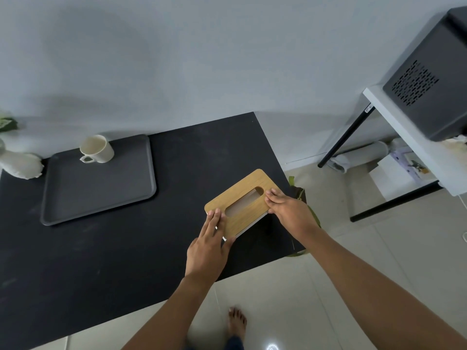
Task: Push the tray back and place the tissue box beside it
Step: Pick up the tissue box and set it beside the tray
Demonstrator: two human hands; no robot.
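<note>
Already clasped at its two short ends by the left hand [207, 251] and right hand [290, 210], the wooden-topped oblong tissue box [240, 205] sits near the black table's [101, 261] right edge, its long axis angled toward the far right corner, well apart from the dark grey rectangular tray [98, 193] to its left.

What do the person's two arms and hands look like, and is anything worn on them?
Both forearms are bare up to the edge of the picture: no sleeve shows. The left hand and the right hand wear no gloves, and I see no ring, watch or bracelet on fingers or wrists. The nails look short and unpainted, though they are small in this view.
</note>
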